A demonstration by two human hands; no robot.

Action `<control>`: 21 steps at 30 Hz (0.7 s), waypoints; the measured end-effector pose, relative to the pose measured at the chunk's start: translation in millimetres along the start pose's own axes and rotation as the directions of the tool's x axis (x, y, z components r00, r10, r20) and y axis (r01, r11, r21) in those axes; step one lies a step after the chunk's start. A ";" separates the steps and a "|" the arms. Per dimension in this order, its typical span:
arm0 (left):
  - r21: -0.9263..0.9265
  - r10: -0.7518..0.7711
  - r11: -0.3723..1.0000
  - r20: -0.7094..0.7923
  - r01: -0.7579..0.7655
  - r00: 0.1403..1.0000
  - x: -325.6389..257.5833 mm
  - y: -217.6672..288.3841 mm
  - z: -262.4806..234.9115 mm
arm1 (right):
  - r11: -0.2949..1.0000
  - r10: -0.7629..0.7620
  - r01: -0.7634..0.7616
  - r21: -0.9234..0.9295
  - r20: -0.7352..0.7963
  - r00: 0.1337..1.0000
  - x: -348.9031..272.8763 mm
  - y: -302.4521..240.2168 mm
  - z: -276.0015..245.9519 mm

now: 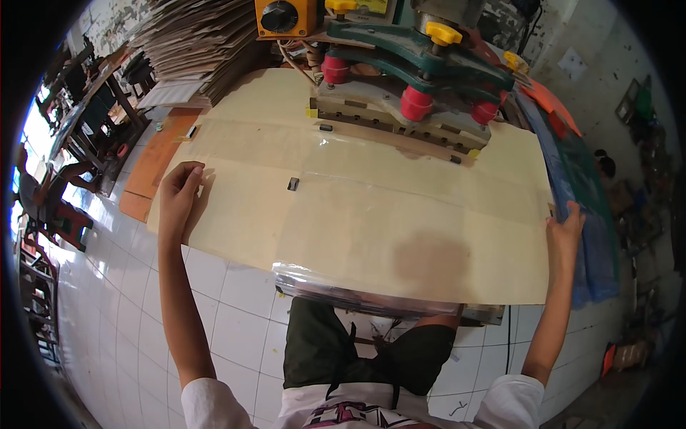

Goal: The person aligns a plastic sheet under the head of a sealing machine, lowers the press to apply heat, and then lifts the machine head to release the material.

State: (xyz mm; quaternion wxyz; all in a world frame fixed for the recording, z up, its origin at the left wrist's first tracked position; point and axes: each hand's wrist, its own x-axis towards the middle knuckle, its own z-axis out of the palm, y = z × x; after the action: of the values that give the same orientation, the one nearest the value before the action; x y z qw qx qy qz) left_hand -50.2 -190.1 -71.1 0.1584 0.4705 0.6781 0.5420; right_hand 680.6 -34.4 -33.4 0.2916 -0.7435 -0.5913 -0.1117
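A broad cream board (400,236) lies flat in front of me, with clear plastic film (307,275) over its middle and front edge. My left hand (182,187) is at the board's left side, fingers curled together; whatever they may hold is hidden. At the opposite side, my right hand (567,227) is closed at the board's right edge, thumb toward the board. Small dark blocks sit on the surface, one of them a dark clip-like block (293,184) left of centre. Over the far part stands a press head (400,118) with red knobs.
A tall stack of cardboard sheets (193,53) rises at the far left, near an orange control box (286,18). Orange-brown board (139,189) shows at the left edge. Blue plastic sheeting (597,250) hangs at the right. A person (43,186) sits far left.
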 end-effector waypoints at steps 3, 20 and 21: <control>-0.009 0.005 1.000 0.004 -0.005 1.000 -1.2 0.6 -2.5 | 0.989 0.020 -0.008 0.146 -0.083 0.996 -2.2 -11.1 1.5; -0.020 0.018 1.000 0.003 -0.018 1.000 0.1 -3.3 -1.3 | 0.330 -0.851 0.932 -0.154 -0.475 0.223 -132.8 -121.3 -142.4; -0.028 0.024 0.999 0.004 -0.024 1.000 1.5 -3.3 -1.1 | 0.332 -0.848 0.921 -0.205 -0.492 0.196 -133.0 -116.4 -147.0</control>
State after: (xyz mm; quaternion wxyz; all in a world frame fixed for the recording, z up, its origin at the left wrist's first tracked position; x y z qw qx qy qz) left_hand -53.3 -189.4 -73.2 0.1600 0.4777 0.6644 0.5520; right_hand 560.3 -210.6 52.1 0.3698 -0.1836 -0.8116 -0.4134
